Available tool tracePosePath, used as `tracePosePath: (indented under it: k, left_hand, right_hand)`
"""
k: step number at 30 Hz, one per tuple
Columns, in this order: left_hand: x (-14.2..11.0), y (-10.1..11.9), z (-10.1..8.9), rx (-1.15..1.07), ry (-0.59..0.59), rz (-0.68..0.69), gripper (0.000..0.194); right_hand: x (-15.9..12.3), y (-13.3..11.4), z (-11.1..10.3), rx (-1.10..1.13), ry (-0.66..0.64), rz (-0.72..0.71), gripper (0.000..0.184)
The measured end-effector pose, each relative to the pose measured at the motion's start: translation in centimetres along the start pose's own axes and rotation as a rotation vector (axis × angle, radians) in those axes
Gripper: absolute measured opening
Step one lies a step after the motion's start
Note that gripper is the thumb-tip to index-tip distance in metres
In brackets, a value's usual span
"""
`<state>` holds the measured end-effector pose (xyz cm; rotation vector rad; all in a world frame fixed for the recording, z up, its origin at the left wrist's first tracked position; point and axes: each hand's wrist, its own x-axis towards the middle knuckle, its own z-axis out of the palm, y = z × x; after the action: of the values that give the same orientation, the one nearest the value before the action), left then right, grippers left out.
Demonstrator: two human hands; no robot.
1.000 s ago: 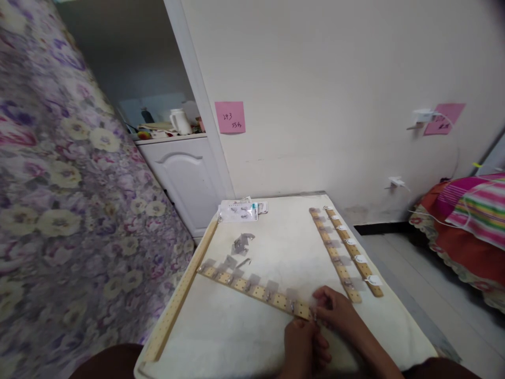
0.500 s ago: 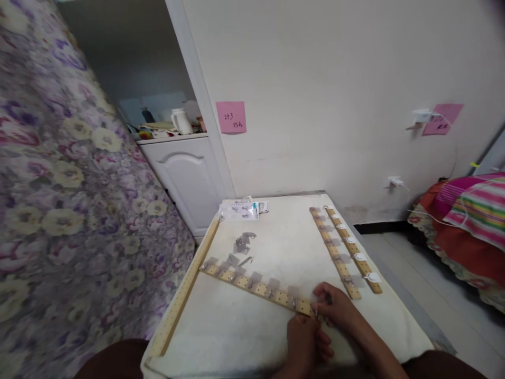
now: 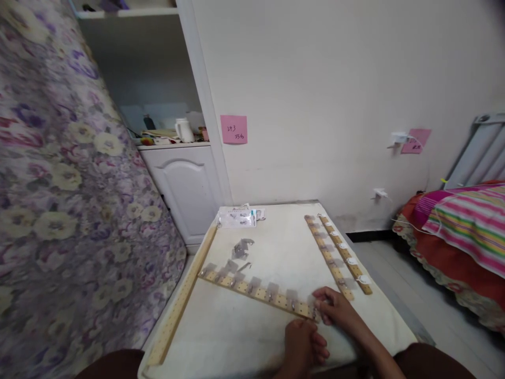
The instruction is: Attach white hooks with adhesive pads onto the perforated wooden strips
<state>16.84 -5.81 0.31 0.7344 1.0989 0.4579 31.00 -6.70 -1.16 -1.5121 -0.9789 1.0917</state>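
A pale wooden strip with rows of holes [image 3: 260,291] lies slanted across the cloth-covered table, carrying several small metal hooks with clear plates. At its right end, the fingers of my right hand [image 3: 337,306] are pinched on a small hook [image 3: 314,311]. My left hand [image 3: 300,343] is curled closed just below that end, against or very near the strip's edge. What its fingers hold, if anything, is hidden. Beyond the strip are a loose grey hook-like piece [image 3: 244,267] and a small heap of clear or grey plastic pieces [image 3: 241,248].
Two more strips stand to the right, one with clear-backed hooks [image 3: 329,258], one with white hooks [image 3: 347,252]. A long perforated wooden bar [image 3: 177,310] runs along the left table edge. Plastic packets [image 3: 236,217] lie at the far left corner. A floral curtain [image 3: 79,184] hangs left.
The head view has shifted slightly, tilting up and right. Both hands stay at the strip's right end; my left hand sits a little lower relative to the strip.
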Motion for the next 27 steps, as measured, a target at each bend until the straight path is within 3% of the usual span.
tracePosePath:
  k: [10, 27]
  left_hand:
    - [-0.6, 0.2, -1.3, -0.024, -0.058, -0.031, 0.008]
    - [-0.3, -0.2, -1.5, -0.049, -0.101, -0.074, 0.006]
  right_hand:
    - [0.2, 0.0, 0.5, -0.047, 0.029, 0.019, 0.027]
    - [1.0, 2.0, 0.4, -0.149, 0.063, 0.054, 0.031]
